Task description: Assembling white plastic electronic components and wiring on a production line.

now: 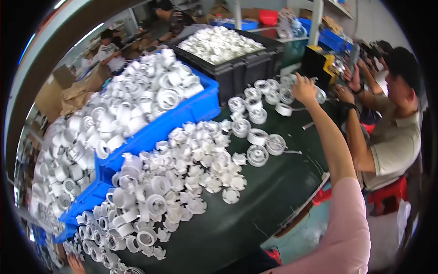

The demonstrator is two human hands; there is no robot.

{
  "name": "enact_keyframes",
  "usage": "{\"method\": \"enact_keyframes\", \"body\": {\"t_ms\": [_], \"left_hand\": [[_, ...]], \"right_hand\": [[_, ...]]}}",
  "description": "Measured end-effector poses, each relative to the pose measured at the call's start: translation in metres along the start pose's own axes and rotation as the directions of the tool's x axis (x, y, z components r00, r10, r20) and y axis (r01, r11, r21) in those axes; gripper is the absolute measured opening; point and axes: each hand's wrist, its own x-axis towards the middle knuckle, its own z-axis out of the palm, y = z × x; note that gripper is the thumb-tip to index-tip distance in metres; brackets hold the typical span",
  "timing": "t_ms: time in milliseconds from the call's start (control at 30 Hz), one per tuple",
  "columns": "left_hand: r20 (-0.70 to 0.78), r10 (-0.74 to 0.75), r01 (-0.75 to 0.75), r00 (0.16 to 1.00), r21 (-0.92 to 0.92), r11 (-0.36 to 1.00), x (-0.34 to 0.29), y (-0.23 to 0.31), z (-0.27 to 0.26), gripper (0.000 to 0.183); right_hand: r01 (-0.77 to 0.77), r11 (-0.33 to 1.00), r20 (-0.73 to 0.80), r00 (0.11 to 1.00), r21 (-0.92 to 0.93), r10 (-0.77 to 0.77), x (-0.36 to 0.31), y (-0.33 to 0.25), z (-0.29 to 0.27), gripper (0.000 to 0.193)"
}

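My right arm, in a pink sleeve, stretches far across the dark green table. My right hand (305,90) is over a group of white round plastic housings (286,94) at the far right, its fingers apart; whether it touches one is hard to see. At the lower left edge, partly cut off, my left hand (76,264) lies with fingers stretched beside small white pieces (73,248) and a row of ring-shaped housings (109,259). Between the hands spreads a heap of white plastic caps (194,171) and rings (156,204).
Blue crates (155,130) piled with white cups line the left side. A black crate (248,71) of small white parts stands behind. A yellow-and-black machine (323,64) is at the far right, near a co-worker (392,132) in a beige shirt. Loose wires lie by the table's right edge.
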Motion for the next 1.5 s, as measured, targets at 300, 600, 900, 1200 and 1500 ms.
{"method": "enact_keyframes", "body": {"t_ms": [300, 600, 900, 1200, 1500], "left_hand": [[-0.192, 0.221, -0.125, 0.956, 0.415, 0.901, 0.024, -0.020, -0.045, 0.044], [-0.110, 0.857, -0.549, 0.504, 0.725, 0.416, 0.070, 0.024, -0.049, 0.038], [0.097, 0.863, -0.692, 0.496, 0.644, 0.326, 0.249, 0.157, 0.052, 0.041], [-0.208, 0.858, -0.534, 0.470, 0.707, 0.464, 0.392, 0.171, 0.082, 0.052], [-0.054, 0.655, -0.637, 0.754, 0.183, 0.749, 0.422, 0.160, 0.016, 0.026]], "right_hand": [[0.021, 0.993, 0.106, 0.994, -0.112, -0.009, -0.006, -0.013, -0.031, 0.045], [0.360, 0.925, -0.085, 0.932, 0.124, -0.352, -0.022, 0.010, 0.023, 0.044], [0.162, 0.800, 0.067, 0.967, 0.577, -0.244, -0.093, -0.042, -0.086, 0.039], [0.196, 0.406, 0.059, 0.842, 0.893, -0.536, -0.280, -0.075, -0.247, 0.045], [-0.725, -0.148, 0.478, 0.579, 0.673, -0.661, -0.348, -0.073, -0.248, 0.060]]}}
